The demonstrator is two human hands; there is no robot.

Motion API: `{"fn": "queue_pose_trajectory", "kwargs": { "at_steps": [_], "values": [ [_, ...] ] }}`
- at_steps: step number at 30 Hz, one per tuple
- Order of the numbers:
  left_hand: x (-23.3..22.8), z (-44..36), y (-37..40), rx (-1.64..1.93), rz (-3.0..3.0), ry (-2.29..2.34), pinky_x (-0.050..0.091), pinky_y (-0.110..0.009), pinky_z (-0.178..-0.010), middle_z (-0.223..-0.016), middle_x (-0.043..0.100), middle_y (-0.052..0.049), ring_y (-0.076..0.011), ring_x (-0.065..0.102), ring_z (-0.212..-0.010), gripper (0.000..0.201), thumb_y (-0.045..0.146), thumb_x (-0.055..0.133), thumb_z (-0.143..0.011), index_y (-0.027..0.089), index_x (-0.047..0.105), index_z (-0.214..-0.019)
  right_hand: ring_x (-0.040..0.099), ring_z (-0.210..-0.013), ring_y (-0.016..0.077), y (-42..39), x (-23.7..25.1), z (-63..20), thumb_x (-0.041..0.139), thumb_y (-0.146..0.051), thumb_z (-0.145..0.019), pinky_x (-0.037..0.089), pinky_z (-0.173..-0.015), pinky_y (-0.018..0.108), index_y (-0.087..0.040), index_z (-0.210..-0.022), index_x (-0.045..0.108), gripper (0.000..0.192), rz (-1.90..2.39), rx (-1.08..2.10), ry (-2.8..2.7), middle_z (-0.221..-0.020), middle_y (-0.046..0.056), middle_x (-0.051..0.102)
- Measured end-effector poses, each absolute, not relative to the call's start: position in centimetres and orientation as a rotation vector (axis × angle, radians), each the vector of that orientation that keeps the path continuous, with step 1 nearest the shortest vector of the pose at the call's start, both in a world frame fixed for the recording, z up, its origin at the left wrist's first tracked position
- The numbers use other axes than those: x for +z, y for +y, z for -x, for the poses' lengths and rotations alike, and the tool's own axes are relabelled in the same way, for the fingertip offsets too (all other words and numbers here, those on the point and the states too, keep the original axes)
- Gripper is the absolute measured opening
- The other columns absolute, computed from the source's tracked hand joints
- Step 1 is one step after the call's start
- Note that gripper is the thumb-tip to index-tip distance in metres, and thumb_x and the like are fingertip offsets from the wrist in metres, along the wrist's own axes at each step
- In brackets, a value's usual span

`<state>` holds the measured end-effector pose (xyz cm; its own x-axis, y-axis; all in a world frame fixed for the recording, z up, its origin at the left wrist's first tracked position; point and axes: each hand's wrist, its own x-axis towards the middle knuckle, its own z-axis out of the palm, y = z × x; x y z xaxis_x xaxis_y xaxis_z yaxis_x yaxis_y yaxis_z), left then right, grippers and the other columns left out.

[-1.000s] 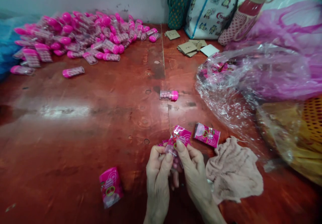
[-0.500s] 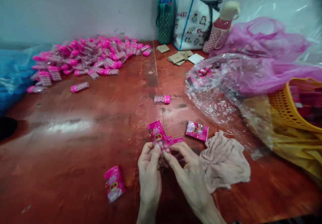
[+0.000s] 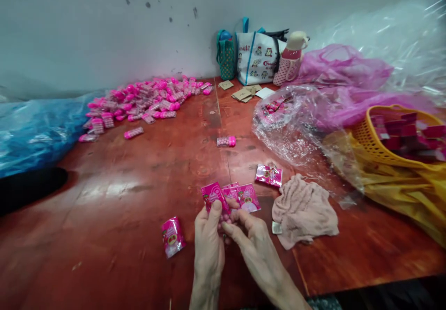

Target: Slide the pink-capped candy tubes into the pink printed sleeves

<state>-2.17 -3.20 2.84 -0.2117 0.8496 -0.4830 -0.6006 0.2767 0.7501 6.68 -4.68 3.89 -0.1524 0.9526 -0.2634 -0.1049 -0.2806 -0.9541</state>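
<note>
Head view: your left hand (image 3: 208,229) and right hand (image 3: 248,235) both pinch the pink wrapper (image 3: 230,196); keep it taut, fingertips near its edge.

A heap of pink-capped tubes (image 3: 146,101) lay by the wall, one stray tube (image 3: 226,141) mid-table (image 3: 139,198). A pink cloth (image 3: 303,210) sat crumpled near a yellow basket (image 3: 376,143) — clear plastic sheeting (image 3: 296,124) between them — and bags (image 3: 256,57) stood at the back.

Single head cam, looks fwd/down over table (image 3: 139,198), hands near.
</note>
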Motion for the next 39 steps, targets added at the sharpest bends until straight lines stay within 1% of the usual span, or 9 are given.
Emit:
{"fn": "queue_pose_trajectory", "kwargs": {
  "at_steps": [3,9,13,18,23,27,30,36,39],
  "values": [
    [3.0,1.9,-4.1,1.328,-0.241,1.153,0.024,-0.014,-0.030,-0.049,0.047,0.005,-0.0045,0.041,-0.038,0.026,0.037,0.065,-0.072,0.012,0.057,-0.068,0.057,-0.063,0.0127,-5.3,3.7,-6.4,0.053,-0.021,-0.080,0.046,-0.061,0.021,-0.016,-0.070,0.057,0.012,1.245,1.568,-1.048,-0.070,0.000,0.058],
    [3.5,1.7,-5.3,1.328,-0.195,1.110,0.027,-0.012,-0.033,-0.054,0.050,0.003,-0.0023,0.039,-0.040,0.028,0.037,0.065,-0.072,0.009,0.060,-0.074,0.051,-0.053,0.0092,-6.2,3.4,-5.8,0.054,-0.019,-0.079,0.042,-0.052,0.019,-0.015,-0.070,0.058,0.010,1.261,1.535,-1.038,-0.067,-0.001,0.057],
    [3.5,1.8,-5.5,1.378,-0.146,1.120,0.029,-0.012,-0.035,-0.056,0.051,0.003,-0.0037,0.042,-0.043,0.023,0.034,0.066,-0.072,0.011,0.061,-0.075,0.050,-0.053,0.0078,-6.1,3.3,-5.7,0.054,-0.019,-0.079,0.042,-0.052,0.019,-0.015,-0.071,0.057,0.010,1.231,1.577,-0.981,-0.076,0.000,0.060],
    [3.4,2.8,-5.3,1.370,-0.159,1.036,0.034,-0.016,-0.036,-0.060,0.056,-0.002,-0.0092,0.049,-0.049,0.030,0.040,0.063,-0.073,0.011,0.063,-0.080,0.052,-0.053,0.0094,-5.8,3.5,-6.2,0.053,-0.021,-0.081,0.042,-0.056,0.020,-0.015,-0.072,0.058,0.012,1.220,1.647,-1.070,-0.061,-0.002,0.056],
    [3.4,2.5,-5.5,1.412,-0.214,1.132,0.030,-0.015,-0.033,-0.056,0.053,0.000,-0.0074,0.045,-0.045,0.030,0.040,0.061,-0.075,0.010,0.062,-0.076,0.053,-0.052,0.0095,-6.0,3.3,-5.9,0.053,-0.024,-0.081,0.042,-0.054,0.021,-0.014,-0.074,0.057,0.012,1.227,1.644,-0.998,-0.066,-0.001,0.058],
    [3.1,1.8,-5.7,1.408,-0.213,1.182,0.027,-0.014,-0.033,-0.052,0.047,0.003,-0.0045,0.039,-0.041,0.030,0.040,0.061,-0.075,0.011,0.060,-0.072,0.051,-0.049,0.0091,-6.1,3.5,-5.7,0.054,-0.026,-0.080,0.041,-0.052,0.021,-0.015,-0.071,0.055,0.014,1.257,1.596,-0.958,-0.063,-0.001,0.057],
    [3.0,1.6,-5.7,1.404,-0.186,1.210,0.026,-0.014,-0.033,-0.051,0.047,0.004,-0.0031,0.036,-0.039,0.030,0.040,0.062,-0.075,0.011,0.060,-0.071,0.051,-0.048,0.0089,-6.0,3.6,-5.6,0.054,-0.026,-0.079,0.041,-0.051,0.021,-0.015,-0.070,0.055,0.014,1.274,1.588,-0.947,-0.063,-0.001,0.057],
    [3.3,1.2,-5.6,1.482,-0.224,1.124,0.034,-0.015,-0.039,-0.058,0.056,0.000,-0.0075,0.048,-0.050,0.025,0.036,0.069,-0.068,0.012,0.064,-0.074,0.055,-0.055,0.0103,-5.5,3.2,-6.3,0.053,-0.026,-0.082,0.044,-0.054,0.020,-0.016,-0.083,0.058,0.012,1.178,1.595,-0.919,-0.070,-0.001,0.058],
    [3.5,1.1,-5.5,1.510,-0.196,1.103,0.033,-0.014,-0.038,-0.056,0.056,0.000,-0.0068,0.047,-0.047,0.022,0.035,0.069,-0.069,0.014,0.063,-0.069,0.055,-0.056,0.0097,-5.4,3.2,-6.5,0.053,-0.026,-0.083,0.044,-0.055,0.020,-0.015,-0.079,0.057,0.012,1.139,1.651,-0.922,-0.069,-0.001,0.059]
  ]
}}
